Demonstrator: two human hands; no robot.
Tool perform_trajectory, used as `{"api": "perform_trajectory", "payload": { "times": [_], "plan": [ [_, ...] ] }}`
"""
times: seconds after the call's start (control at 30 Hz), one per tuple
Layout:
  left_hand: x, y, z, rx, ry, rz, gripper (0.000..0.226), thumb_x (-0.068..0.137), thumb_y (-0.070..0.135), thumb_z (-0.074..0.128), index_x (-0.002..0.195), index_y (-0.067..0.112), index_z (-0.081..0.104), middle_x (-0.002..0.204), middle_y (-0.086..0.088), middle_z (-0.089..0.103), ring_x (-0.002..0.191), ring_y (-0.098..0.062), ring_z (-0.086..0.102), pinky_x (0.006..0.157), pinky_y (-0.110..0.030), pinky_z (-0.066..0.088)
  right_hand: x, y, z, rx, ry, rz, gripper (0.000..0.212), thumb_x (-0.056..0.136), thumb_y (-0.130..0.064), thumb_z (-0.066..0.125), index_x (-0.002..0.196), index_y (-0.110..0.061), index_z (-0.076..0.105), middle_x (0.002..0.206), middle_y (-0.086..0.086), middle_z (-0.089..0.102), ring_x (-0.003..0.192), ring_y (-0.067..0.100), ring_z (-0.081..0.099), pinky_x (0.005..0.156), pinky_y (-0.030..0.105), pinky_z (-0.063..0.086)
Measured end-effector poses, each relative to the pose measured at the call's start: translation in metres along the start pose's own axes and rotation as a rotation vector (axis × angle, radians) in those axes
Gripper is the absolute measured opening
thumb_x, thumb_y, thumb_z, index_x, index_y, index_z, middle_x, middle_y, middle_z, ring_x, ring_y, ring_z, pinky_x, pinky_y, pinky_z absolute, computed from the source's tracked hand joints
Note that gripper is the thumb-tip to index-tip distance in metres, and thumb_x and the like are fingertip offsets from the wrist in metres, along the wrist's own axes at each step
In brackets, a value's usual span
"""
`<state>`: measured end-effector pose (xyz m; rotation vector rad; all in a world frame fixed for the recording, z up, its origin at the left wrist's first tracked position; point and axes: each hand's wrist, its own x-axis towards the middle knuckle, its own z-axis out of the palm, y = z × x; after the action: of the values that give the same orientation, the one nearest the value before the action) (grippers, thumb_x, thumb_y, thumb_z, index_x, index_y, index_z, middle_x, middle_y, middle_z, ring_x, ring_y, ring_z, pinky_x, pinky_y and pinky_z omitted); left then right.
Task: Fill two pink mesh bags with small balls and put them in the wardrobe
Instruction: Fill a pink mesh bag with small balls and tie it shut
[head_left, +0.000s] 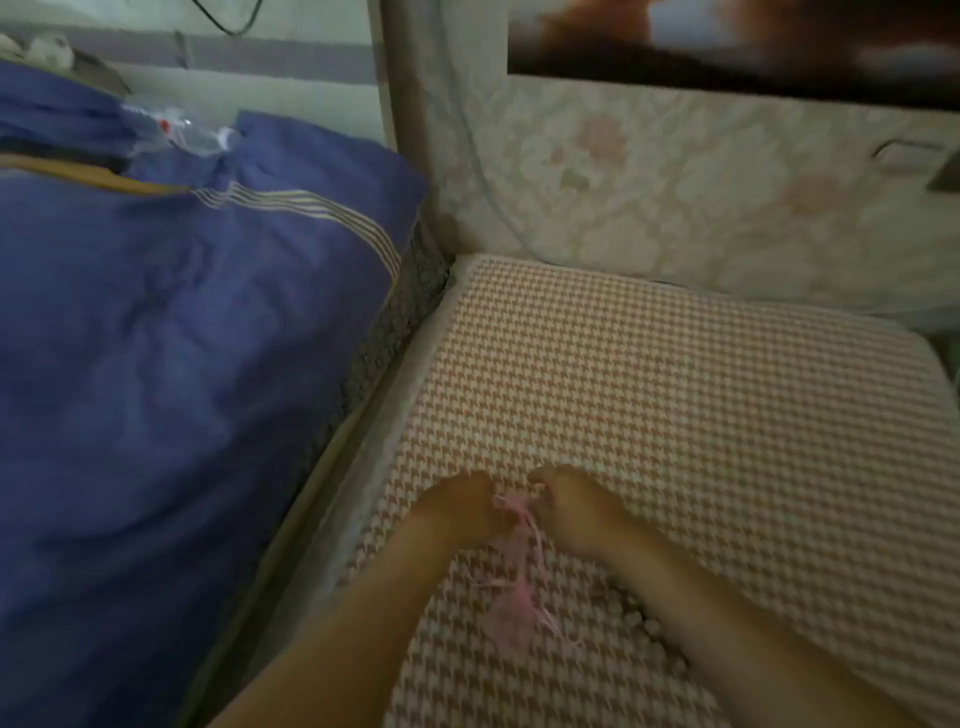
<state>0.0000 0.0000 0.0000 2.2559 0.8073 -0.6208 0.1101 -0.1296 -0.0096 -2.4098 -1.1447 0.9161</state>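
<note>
Both hands meet over the pink-and-white houndstooth cushion (675, 395): left hand (462, 501) and right hand (571, 506) each pinch the mouth of the thin pink mesh bag (514, 603), probably spreading it for filling, with the small white balls (631, 616) heaped near, just right of it

Pink houndstooth cushion (649, 374) — small white balls (631, 605) on it, pink mesh bag (511, 613) beside
</note>
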Motion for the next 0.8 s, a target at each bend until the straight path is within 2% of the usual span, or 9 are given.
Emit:
{"api": "perform_trajectory", "payload": {
  "times": [0.1, 0.13, 0.27, 0.33, 0.43, 0.6, 0.7, 0.77, 0.8],
  "plan": [
    [0.022, -0.009, 0.013, 0.068, 0.053, 0.025, 0.029, 0.085, 0.052, 0.057, 0.089, 0.023, 0.058, 0.096, -0.003, 0.065, 0.087, -0.021, 0.063, 0.061, -0.027, 0.042, 0.023, 0.013, 0.025, -0.006, 0.040, -0.023, 0.038, 0.098, -0.035, 0.056, 0.132, -0.020, 0.059, 0.131, 0.006, 0.059, 0.112, 0.021, 0.061, 0.095, 0.032, 0.051],
    [0.029, -0.013, 0.016, 0.068, 0.101, 0.024, 0.028, 0.084, 0.052, 0.059, 0.084, 0.024, 0.057, 0.087, 0.000, 0.063, 0.080, -0.018, 0.062, 0.058, -0.027, 0.041, 0.028, 0.015, 0.029, -0.004, 0.053, -0.025, 0.033, 0.097, -0.037, 0.058, 0.126, -0.022, 0.063, 0.126, 0.004, 0.061, 0.108, 0.019, 0.061, 0.092, 0.032, 0.051],
    [0.046, -0.027, 0.024, 0.001, 0.259, 0.110, 0.013, 0.084, 0.042, 0.060, 0.082, 0.029, 0.063, 0.083, 0.006, 0.065, 0.077, -0.013, 0.063, 0.065, -0.029, 0.049, 0.043, 0.022, 0.041, 0.128, 0.184, -0.115, 0.013, 0.094, -0.037, 0.064, 0.101, -0.027, 0.066, 0.101, -0.007, 0.062, 0.087, 0.008, 0.060, 0.079, 0.028, 0.053],
    [0.047, -0.029, 0.026, -0.054, 0.336, 0.170, 0.008, 0.088, 0.038, 0.058, 0.082, 0.032, 0.060, 0.082, 0.009, 0.063, 0.074, -0.011, 0.061, 0.063, -0.028, 0.048, 0.046, 0.026, 0.042, 0.222, 0.227, -0.152, 0.004, 0.095, -0.033, 0.065, 0.097, -0.030, 0.062, 0.097, -0.011, 0.063, 0.086, 0.003, 0.060, 0.078, 0.025, 0.052],
    [0.042, -0.027, 0.030, -0.118, 0.490, 0.299, 0.005, 0.089, 0.037, 0.061, 0.086, 0.033, 0.062, 0.081, 0.010, 0.064, 0.074, -0.011, 0.061, 0.067, -0.032, 0.053, 0.039, 0.027, 0.041, 0.396, 0.340, -0.209, 0.010, 0.092, -0.027, 0.070, 0.099, -0.028, 0.063, 0.096, -0.009, 0.067, 0.088, 0.007, 0.064, 0.080, 0.026, 0.054],
    [0.007, -0.014, 0.036, -0.264, 0.606, 0.479, 0.018, 0.084, 0.039, 0.070, 0.097, 0.034, 0.058, 0.088, 0.012, 0.062, 0.070, -0.008, 0.058, 0.063, -0.030, 0.050, -0.009, 0.015, 0.038, 0.620, 0.498, -0.221, 0.025, 0.088, -0.024, 0.077, 0.108, -0.027, 0.062, 0.093, 0.001, 0.070, 0.067, 0.019, 0.069, 0.056, 0.028, 0.054],
    [-0.043, -0.012, 0.049, -0.203, 0.727, 0.536, 0.047, 0.082, 0.035, 0.072, 0.123, 0.033, 0.050, 0.112, 0.009, 0.049, 0.092, -0.010, 0.052, 0.077, -0.028, 0.048, -0.065, 0.000, 0.043, 0.569, 0.582, -0.229, 0.029, 0.087, -0.024, 0.076, 0.110, -0.033, 0.060, 0.094, -0.003, 0.068, 0.073, 0.020, 0.069, 0.060, 0.030, 0.057],
    [-0.079, -0.010, 0.059, -0.135, 0.789, 0.590, 0.049, 0.082, 0.029, 0.068, 0.126, 0.030, 0.048, 0.117, 0.007, 0.043, 0.099, -0.012, 0.049, 0.084, -0.029, 0.047, -0.102, -0.008, 0.047, 0.446, 0.604, -0.254, 0.032, 0.087, -0.030, 0.075, 0.112, -0.036, 0.057, 0.094, -0.009, 0.066, 0.071, 0.010, 0.066, 0.065, 0.032, 0.058],
    [-0.096, -0.010, 0.064, -0.121, 0.807, 0.617, 0.043, 0.082, 0.027, 0.066, 0.122, 0.029, 0.049, 0.114, 0.008, 0.044, 0.097, -0.011, 0.049, 0.082, -0.029, 0.047, -0.120, -0.012, 0.050, 0.388, 0.611, -0.258, 0.031, 0.087, -0.034, 0.074, 0.112, -0.037, 0.056, 0.095, -0.010, 0.065, 0.070, 0.008, 0.064, 0.065, 0.032, 0.058]
  ]
}}
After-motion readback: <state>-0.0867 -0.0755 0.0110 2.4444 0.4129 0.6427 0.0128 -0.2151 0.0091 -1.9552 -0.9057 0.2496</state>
